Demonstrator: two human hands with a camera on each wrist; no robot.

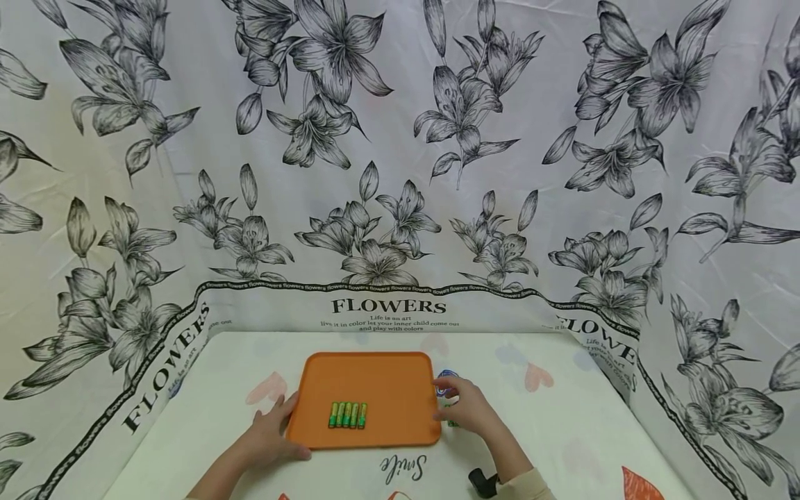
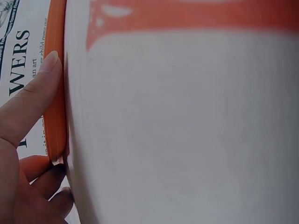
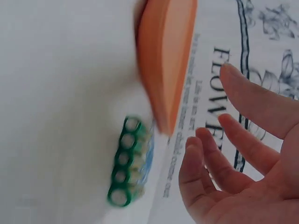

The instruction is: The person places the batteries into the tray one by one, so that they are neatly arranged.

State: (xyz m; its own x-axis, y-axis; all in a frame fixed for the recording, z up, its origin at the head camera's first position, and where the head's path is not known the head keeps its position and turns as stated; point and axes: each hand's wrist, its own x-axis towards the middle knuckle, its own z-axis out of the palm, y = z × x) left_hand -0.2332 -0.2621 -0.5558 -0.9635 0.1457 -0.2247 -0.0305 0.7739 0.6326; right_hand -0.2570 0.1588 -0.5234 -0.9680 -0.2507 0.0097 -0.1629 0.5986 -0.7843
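An orange tray (image 1: 400, 389) lies on the table, with a row of several green-and-yellow batteries (image 1: 347, 415) on it, left of its middle. My left hand (image 1: 269, 434) holds the tray's near left corner, thumb along the front side and the other fingers around the left side. At the tray's right edge is my right hand (image 1: 465, 406), its fingers spread and loosely bent with nothing in them. Past the tray's end, the right wrist view shows a second row of green batteries (image 3: 122, 161), ends toward the camera; in the head view this hand mostly hides them.
A blue-and-white item (image 1: 446, 377) sits just right of the tray, partly behind the right hand. A black device (image 1: 482, 482) is at the right wrist. White cloth (image 1: 562, 430) with printed hearts covers the table, and a flower-print curtain (image 1: 387, 208) rises behind and at both sides.
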